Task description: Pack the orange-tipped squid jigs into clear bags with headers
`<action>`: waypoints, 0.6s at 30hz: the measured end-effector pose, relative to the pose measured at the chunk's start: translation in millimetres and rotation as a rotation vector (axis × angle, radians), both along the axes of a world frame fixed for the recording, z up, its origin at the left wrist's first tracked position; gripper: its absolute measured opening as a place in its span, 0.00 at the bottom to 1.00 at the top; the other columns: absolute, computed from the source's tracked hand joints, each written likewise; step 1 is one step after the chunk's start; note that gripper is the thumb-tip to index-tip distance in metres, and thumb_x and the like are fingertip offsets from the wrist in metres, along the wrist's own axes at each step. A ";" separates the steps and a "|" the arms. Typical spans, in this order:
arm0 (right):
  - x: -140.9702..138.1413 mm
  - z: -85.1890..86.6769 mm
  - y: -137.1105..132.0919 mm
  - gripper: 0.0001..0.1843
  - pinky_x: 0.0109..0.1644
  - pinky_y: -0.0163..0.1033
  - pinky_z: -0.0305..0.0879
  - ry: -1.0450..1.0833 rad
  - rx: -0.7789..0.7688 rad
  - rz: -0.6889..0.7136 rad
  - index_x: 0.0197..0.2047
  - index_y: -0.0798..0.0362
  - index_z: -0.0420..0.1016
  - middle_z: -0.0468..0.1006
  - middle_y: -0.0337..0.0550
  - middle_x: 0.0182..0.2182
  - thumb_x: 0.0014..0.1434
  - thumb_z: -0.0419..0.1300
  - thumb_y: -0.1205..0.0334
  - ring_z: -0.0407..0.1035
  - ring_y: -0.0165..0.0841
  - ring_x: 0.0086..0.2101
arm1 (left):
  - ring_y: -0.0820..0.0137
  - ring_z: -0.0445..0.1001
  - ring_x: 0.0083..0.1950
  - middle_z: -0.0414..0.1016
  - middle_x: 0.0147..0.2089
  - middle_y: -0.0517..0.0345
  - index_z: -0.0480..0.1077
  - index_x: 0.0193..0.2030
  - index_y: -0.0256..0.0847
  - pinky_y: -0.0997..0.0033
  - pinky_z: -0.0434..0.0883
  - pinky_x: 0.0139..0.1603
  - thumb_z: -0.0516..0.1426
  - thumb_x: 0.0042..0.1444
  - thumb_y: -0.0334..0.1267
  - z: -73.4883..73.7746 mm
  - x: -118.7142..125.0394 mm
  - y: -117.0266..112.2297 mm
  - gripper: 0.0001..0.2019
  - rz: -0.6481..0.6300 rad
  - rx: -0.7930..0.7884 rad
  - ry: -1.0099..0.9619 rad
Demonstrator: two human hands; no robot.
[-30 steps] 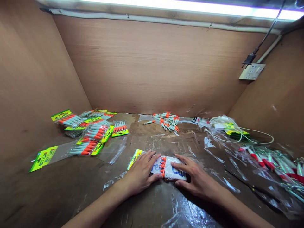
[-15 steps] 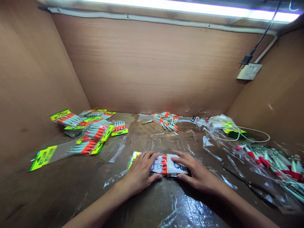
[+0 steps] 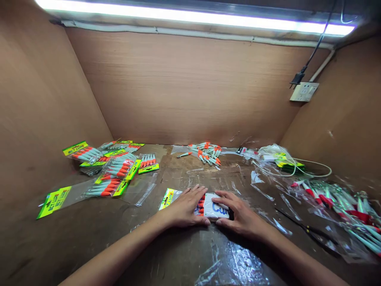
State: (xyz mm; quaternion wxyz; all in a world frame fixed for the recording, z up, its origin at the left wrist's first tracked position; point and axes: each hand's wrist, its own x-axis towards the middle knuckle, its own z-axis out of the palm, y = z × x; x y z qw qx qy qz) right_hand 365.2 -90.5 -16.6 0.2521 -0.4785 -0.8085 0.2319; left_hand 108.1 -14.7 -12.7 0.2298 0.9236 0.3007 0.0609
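Observation:
In the head view a clear packet of fishing lures [image 3: 201, 205] with orange tips lies on the table, its yellow-green header card [image 3: 167, 198] to the left. My left hand [image 3: 189, 208] lies across the packet, fingers at its far side and thumb at the near edge, covering most of it. Against the orange tips rests a flat white block [image 3: 213, 207] with blue handwriting. My right hand [image 3: 240, 212] grips that block, thumb at the near side and fingers over the top and far edge. Whether the block is inside the plastic, I cannot tell.
Packed lures with header cards [image 3: 122, 169] are heaped at the left. Loose orange-tipped lures [image 3: 206, 153] lie at the back. On the right are black pliers [image 3: 309, 229], a white cord [image 3: 315, 174], red-tipped lures [image 3: 336, 202] and plastic scraps. A plug hangs near the wall outlet [image 3: 304, 92].
My left hand has slid right over the packet, closer to the white block, and now hides more of the lures. More of the header card shows. The view has shifted slightly.

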 end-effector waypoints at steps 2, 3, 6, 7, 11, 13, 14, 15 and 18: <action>-0.9 0.4 1.4 0.34 0.66 0.51 0.57 0.049 0.027 -0.014 0.63 0.48 0.69 0.64 0.51 0.64 0.53 0.69 0.57 0.60 0.44 0.62 | 0.46 0.48 0.74 0.50 0.74 0.44 0.48 0.74 0.45 0.44 0.49 0.71 0.63 0.47 0.65 5.2 11.8 7.4 0.53 -0.062 -0.039 -0.033; -1.5 1.1 2.2 0.35 0.66 0.50 0.58 0.079 0.049 -0.022 0.63 0.48 0.68 0.65 0.51 0.63 0.52 0.70 0.58 0.61 0.44 0.61 | 0.46 0.52 0.73 0.54 0.73 0.45 0.50 0.73 0.47 0.46 0.52 0.70 0.65 0.46 0.64 7.7 17.7 9.5 0.52 -0.090 -0.046 -0.067; -3.5 4.1 3.3 0.39 0.65 0.49 0.60 0.168 0.135 -0.059 0.65 0.48 0.64 0.67 0.50 0.60 0.51 0.71 0.59 0.63 0.43 0.59 | 0.49 0.66 0.64 0.66 0.65 0.47 0.56 0.69 0.48 0.52 0.64 0.62 0.67 0.46 0.59 12.3 34.1 9.9 0.46 -0.127 -0.028 -0.167; -4.2 5.3 2.5 0.40 0.65 0.50 0.61 0.185 0.161 -0.069 0.65 0.47 0.63 0.66 0.50 0.60 0.51 0.71 0.59 0.63 0.44 0.59 | 0.50 0.68 0.61 0.68 0.62 0.47 0.57 0.68 0.47 0.53 0.67 0.59 0.67 0.45 0.58 12.6 39.2 8.4 0.46 -0.123 -0.003 -0.179; -4.7 12.0 -6.8 0.45 0.66 0.52 0.59 0.186 0.237 -0.095 0.70 0.43 0.55 0.60 0.49 0.64 0.52 0.69 0.61 0.58 0.46 0.63 | 0.49 0.70 0.54 0.70 0.55 0.44 0.62 0.62 0.41 0.51 0.68 0.55 0.67 0.40 0.59 14.2 56.8 -1.7 0.44 -0.060 0.187 -0.174; -1.9 17.7 -12.5 0.48 0.67 0.54 0.57 0.195 0.280 -0.146 0.72 0.43 0.48 0.56 0.49 0.66 0.54 0.68 0.61 0.56 0.47 0.64 | 0.50 0.71 0.50 0.72 0.50 0.45 0.65 0.57 0.39 0.51 0.68 0.53 0.66 0.41 0.59 22.3 60.7 -5.5 0.39 -0.029 0.250 -0.193; 0.3 21.1 -14.8 0.49 0.68 0.54 0.56 0.210 0.309 -0.184 0.72 0.43 0.45 0.55 0.50 0.67 0.55 0.68 0.59 0.55 0.48 0.64 | 0.51 0.72 0.49 0.72 0.49 0.46 0.66 0.55 0.39 0.52 0.69 0.51 0.66 0.42 0.58 29.3 60.1 -6.1 0.36 -0.011 0.252 -0.223; 3.0 24.6 -16.4 0.49 0.67 0.55 0.56 0.230 0.337 -0.226 0.73 0.43 0.43 0.55 0.50 0.67 0.56 0.67 0.58 0.55 0.48 0.64 | 0.53 0.72 0.47 0.73 0.48 0.47 0.66 0.54 0.39 0.55 0.69 0.50 0.66 0.43 0.56 38.1 57.5 -5.5 0.35 0.007 0.230 -0.266; 10.5 33.7 -17.6 0.46 0.66 0.56 0.58 0.276 0.384 -0.320 0.73 0.44 0.42 0.57 0.51 0.66 0.59 0.64 0.55 0.58 0.48 0.62 | 0.60 0.73 0.41 0.74 0.46 0.52 0.60 0.60 0.41 0.62 0.71 0.42 0.66 0.47 0.55 69.1 38.8 3.7 0.38 0.118 0.072 -0.452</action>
